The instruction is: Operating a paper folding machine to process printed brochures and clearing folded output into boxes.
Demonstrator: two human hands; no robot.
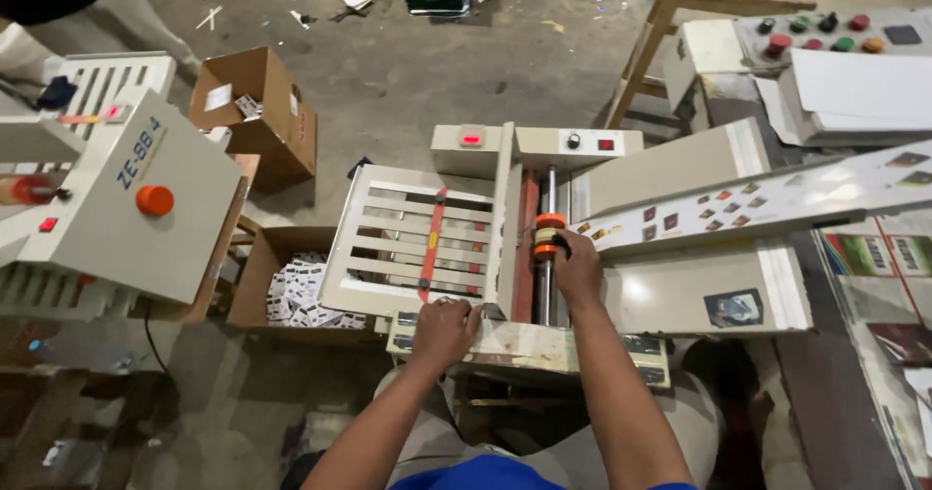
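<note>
The right hand lies on the metal rod that runs front to back across the middle of the cream cutting machine. Its fingers are curled around the orange roller on that rod, so the roller sits right under the fingertips, at the far end of the hand. Just right of the hand, a long printed strip of card slants up from the roller toward the machine's right edge; small coloured pictures show along it, and its near end all but touches the knuckles.

The left hand rests at the machine's front edge, closed into a loose fist with the knuckles up. It presses on the front lip of the slatted tray, close to the tray's near right corner. Whether it pinches anything underneath cannot be told. A red strap runs down the slats toward this hand.

Beneath the tray's left edge stands an open cardboard box holding small cut cards. At the machine's far edge are a red-lit switch and a black knob. A second machine with an orange knob stands well apart, to the left.
</note>
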